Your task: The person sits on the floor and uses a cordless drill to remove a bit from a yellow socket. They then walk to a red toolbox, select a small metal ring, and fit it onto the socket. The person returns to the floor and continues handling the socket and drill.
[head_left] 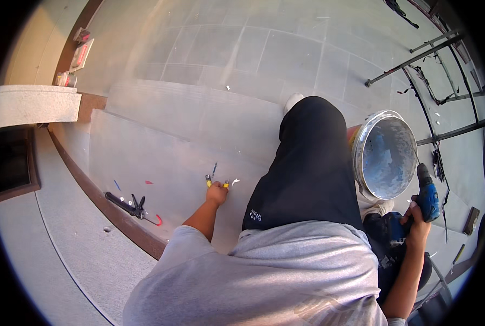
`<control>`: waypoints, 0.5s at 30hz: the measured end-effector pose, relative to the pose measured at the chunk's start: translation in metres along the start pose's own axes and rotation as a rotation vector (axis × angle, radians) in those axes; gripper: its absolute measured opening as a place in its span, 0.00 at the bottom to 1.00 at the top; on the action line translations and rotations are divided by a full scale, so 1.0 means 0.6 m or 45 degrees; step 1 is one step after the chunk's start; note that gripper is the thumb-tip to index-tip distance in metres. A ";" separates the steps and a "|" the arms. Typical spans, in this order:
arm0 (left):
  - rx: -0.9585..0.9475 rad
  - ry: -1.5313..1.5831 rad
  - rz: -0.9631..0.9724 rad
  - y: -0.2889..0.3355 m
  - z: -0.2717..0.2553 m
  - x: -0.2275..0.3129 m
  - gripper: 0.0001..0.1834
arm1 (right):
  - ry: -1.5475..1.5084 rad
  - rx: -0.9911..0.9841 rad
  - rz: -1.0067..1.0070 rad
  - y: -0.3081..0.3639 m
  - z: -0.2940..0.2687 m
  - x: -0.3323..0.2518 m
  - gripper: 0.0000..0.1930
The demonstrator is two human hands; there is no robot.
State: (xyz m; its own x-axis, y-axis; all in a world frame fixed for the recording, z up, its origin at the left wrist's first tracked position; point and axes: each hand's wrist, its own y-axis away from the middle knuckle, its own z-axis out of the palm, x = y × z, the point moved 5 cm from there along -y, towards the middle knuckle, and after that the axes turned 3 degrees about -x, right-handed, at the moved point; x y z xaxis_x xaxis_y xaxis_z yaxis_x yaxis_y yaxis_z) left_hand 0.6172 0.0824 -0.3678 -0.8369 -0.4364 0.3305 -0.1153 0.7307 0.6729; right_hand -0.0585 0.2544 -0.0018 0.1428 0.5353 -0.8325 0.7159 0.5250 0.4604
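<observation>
My right hand [413, 221] grips a blue-and-black cordless drill [428, 201] by its handle, beside the bucket. A thin bit points up from its chuck, close to the rim of a large metal bucket [358, 157]. The bucket tilts toward me, its inside smeared grey, white and blue. My left hand [217, 194] reaches down near the floor, fingers closed round a yellow-and-grey tool [208, 180]; two yellow ends stick out, and its kind is hidden by my hand. A thin blue stick [214, 169] and a white scrap [235, 182] lie just past it.
A black caulking gun [125, 204] with a red hook lies by the brown edging at left. Metal scaffold frames [416, 62] with dangling straps stand at far right. A can [68, 80] sits by the wall at upper left. Plastic sheeting [161, 117] covers the tiled floor.
</observation>
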 end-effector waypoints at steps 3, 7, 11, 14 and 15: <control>0.010 0.108 -0.012 0.019 0.045 -0.059 0.18 | 0.085 -0.025 0.036 0.011 0.020 -0.006 0.18; 0.125 0.084 -0.055 0.022 0.045 -0.061 0.15 | 0.112 -0.102 -0.017 0.010 0.052 -0.021 0.19; 0.065 0.058 -0.133 0.037 0.024 -0.048 0.13 | 0.142 -0.100 -0.028 0.019 0.069 -0.028 0.18; 0.181 -0.087 -0.267 0.057 -0.027 -0.017 0.15 | 0.173 -0.112 -0.033 0.014 0.066 -0.019 0.18; 0.292 -0.079 -0.290 0.058 -0.040 -0.021 0.15 | 0.185 -0.116 -0.039 0.015 0.067 -0.018 0.18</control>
State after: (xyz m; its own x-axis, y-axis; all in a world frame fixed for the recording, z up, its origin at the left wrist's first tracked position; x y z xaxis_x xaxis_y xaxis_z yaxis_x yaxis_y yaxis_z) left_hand 0.6364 0.1007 -0.3326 -0.8059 -0.5746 0.1428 -0.4151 0.7203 0.5558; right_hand -0.0261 0.2264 -0.0012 0.0170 0.6048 -0.7962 0.6524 0.5968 0.4672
